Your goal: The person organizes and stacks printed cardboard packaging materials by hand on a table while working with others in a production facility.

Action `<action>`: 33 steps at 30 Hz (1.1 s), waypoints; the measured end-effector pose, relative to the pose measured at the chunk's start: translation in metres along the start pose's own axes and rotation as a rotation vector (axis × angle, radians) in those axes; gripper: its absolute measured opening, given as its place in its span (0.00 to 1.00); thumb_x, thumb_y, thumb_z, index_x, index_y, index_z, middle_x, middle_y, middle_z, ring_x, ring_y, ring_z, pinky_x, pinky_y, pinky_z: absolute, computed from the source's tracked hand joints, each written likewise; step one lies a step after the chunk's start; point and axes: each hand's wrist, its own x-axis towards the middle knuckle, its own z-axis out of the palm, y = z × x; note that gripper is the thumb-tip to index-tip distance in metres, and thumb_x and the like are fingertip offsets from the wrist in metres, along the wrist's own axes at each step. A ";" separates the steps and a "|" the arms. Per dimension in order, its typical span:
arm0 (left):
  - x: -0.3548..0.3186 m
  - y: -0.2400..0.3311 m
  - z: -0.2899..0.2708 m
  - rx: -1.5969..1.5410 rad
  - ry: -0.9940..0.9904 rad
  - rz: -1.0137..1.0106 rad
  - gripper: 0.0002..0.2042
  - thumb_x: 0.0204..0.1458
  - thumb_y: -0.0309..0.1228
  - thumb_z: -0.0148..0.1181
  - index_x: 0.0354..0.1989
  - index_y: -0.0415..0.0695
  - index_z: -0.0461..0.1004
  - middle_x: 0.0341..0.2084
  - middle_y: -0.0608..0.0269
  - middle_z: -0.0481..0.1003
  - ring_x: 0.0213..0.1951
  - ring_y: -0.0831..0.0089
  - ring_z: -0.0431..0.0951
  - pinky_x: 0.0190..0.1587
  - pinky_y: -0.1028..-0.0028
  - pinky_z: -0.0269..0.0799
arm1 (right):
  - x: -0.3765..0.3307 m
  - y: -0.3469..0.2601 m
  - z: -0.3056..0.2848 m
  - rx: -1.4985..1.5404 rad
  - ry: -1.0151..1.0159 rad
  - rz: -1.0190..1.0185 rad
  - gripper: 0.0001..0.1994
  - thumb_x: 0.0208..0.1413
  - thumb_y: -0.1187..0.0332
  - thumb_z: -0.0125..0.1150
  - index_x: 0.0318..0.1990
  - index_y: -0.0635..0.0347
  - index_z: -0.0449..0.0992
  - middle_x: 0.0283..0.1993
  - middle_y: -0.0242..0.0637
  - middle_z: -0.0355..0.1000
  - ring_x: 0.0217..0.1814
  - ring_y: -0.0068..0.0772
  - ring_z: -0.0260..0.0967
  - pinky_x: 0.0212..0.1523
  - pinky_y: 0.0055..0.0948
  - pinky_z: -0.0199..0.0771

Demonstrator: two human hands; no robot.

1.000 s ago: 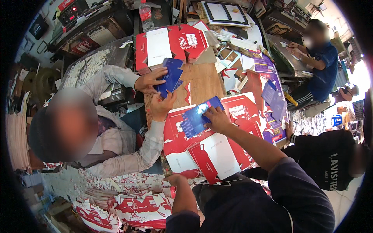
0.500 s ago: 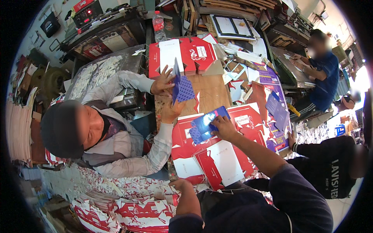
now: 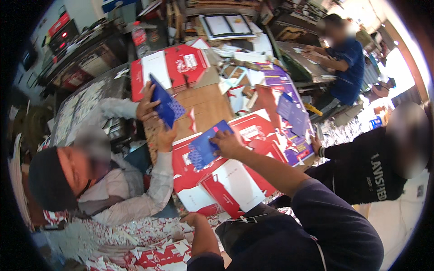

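Note:
My right hand [image 3: 225, 142] rests on a flat blue printed cardboard piece [image 3: 204, 149], its fingers bent and closed on the right part. This piece lies over red and white printed sheets [image 3: 184, 163] on the table. Down at the table's near edge is my left hand [image 3: 191, 219]; its fingers are too hidden to read. Across to the left, a co-worker's two hands [image 3: 151, 105] hold up a similar blue piece [image 3: 166, 103], tilted above the brown board.
A stack of red and white cut boxes [image 3: 190, 63] lies at the far side, beside a brown board [image 3: 203, 103]. Purple sheets [image 3: 294, 115] and offcuts cover the right. Another person's hand [image 3: 315, 145] touches the right edge. Paper scraps [image 3: 113, 232] litter the floor.
The whole view has shifted, so the table appears further left. The co-worker's blue piece has turned to show more of its face. My right hand stays on its piece.

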 end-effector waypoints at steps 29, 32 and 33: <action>-0.143 0.258 0.097 0.911 -0.486 2.318 0.22 0.59 0.38 0.49 0.61 0.45 0.71 0.60 0.44 0.70 0.62 0.59 0.69 0.71 0.61 0.53 | -0.177 0.181 0.025 0.089 0.376 0.089 0.27 0.64 0.46 0.48 0.64 0.51 0.67 0.68 0.41 0.62 0.72 0.43 0.55 0.73 0.52 0.48; -0.158 0.223 0.072 1.018 -0.494 2.771 0.23 0.61 0.42 0.49 0.61 0.44 0.69 0.60 0.43 0.69 0.63 0.56 0.67 0.71 0.57 0.52 | -0.174 0.182 0.024 0.089 0.379 0.076 0.28 0.64 0.45 0.47 0.64 0.51 0.67 0.68 0.40 0.62 0.73 0.43 0.54 0.73 0.52 0.48; -0.169 0.210 0.075 1.123 -0.438 3.046 0.23 0.61 0.43 0.49 0.61 0.44 0.69 0.60 0.42 0.68 0.64 0.55 0.67 0.71 0.56 0.52 | -0.173 0.180 0.027 0.097 0.371 0.080 0.28 0.64 0.45 0.47 0.64 0.51 0.67 0.68 0.40 0.62 0.73 0.43 0.54 0.73 0.52 0.48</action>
